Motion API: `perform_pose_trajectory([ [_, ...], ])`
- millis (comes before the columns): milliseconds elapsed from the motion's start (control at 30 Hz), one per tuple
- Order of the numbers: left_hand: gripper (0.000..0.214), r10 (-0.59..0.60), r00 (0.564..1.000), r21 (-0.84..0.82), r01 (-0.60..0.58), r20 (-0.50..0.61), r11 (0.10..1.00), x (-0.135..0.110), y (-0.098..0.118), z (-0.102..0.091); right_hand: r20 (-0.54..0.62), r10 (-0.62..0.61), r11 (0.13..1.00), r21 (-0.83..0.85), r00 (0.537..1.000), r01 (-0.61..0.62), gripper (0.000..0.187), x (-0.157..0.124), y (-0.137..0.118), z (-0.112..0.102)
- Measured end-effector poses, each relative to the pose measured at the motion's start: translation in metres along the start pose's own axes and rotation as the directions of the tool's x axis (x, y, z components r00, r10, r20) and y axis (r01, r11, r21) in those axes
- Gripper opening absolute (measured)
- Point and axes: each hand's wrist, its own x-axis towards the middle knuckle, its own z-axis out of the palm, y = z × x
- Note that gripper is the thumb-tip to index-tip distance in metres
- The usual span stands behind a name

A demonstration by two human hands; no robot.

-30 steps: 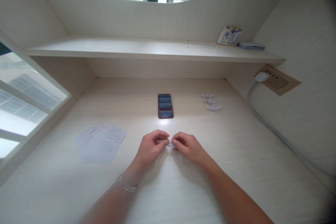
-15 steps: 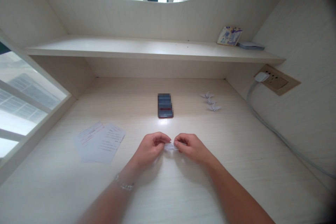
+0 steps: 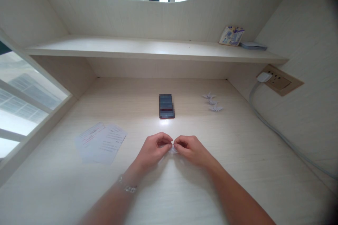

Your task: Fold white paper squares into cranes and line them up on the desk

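Observation:
A small folded piece of white paper (image 3: 173, 150) is pinched between my two hands, just above the desk, and mostly covered by the fingers. My left hand (image 3: 155, 147) grips its left side, thumb and fingers closed. On the other side my right hand (image 3: 191, 148) pinches it with thumb and forefinger, the fingertips of both hands almost meeting. Beyond the hands lies a phone (image 3: 166, 106), its screen pixelated. Three folded paper cranes (image 3: 216, 108) sit in a short row to the right of the phone.
Two overlapping sheets of paper (image 3: 105, 144) with writing lie left of my hands. A shelf (image 3: 148, 47) spans the back, carrying a small colourful packet (image 3: 231, 36) and a flat stack (image 3: 252, 45). A grey cable (image 3: 274, 132) runs from the wall socket (image 3: 281, 80) down the right side.
My fingertips have drawn closer together over the folded paper, and less of it shows. My left thumb has shifted right. The phone, cranes and sheets stay put.

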Motion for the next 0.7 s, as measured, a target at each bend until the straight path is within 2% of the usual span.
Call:
perform_pose_trajectory([
  [200,0.015,-0.023,1.000,-0.008,0.023,-0.004,1.000,0.000,0.001,-0.003,0.052,0.065,0.992,0.105,0.997,-0.070,0.025,0.001,0.008,0.000],
  [333,0.019,-0.030,1.000,0.022,0.030,-0.004,0.999,-0.001,0.002,-0.002,0.038,0.080,0.988,0.129,0.996,-0.085,0.019,0.000,0.006,0.001],
  [467,0.024,-0.037,0.999,-0.039,0.036,-0.015,0.999,0.000,0.001,-0.004,0.015,0.111,0.975,0.190,0.994,-0.112,0.017,0.000,0.006,0.003],
  [567,0.026,-0.057,0.992,-0.133,0.042,-0.111,0.990,0.003,0.001,-0.005,-0.024,0.153,0.940,0.311,0.988,-0.138,0.017,0.003,0.009,0.005],
  [633,0.028,-0.088,0.976,-0.217,0.044,-0.198,0.975,0.004,0.000,-0.004,-0.080,0.183,0.898,0.419,0.980,-0.133,0.020,0.006,0.010,0.007],
  [700,0.033,-0.117,0.966,-0.285,0.048,-0.232,0.957,0.005,0.001,-0.001,-0.145,0.209,0.857,0.504,0.967,-0.109,0.023,0.008,0.011,0.010],
])
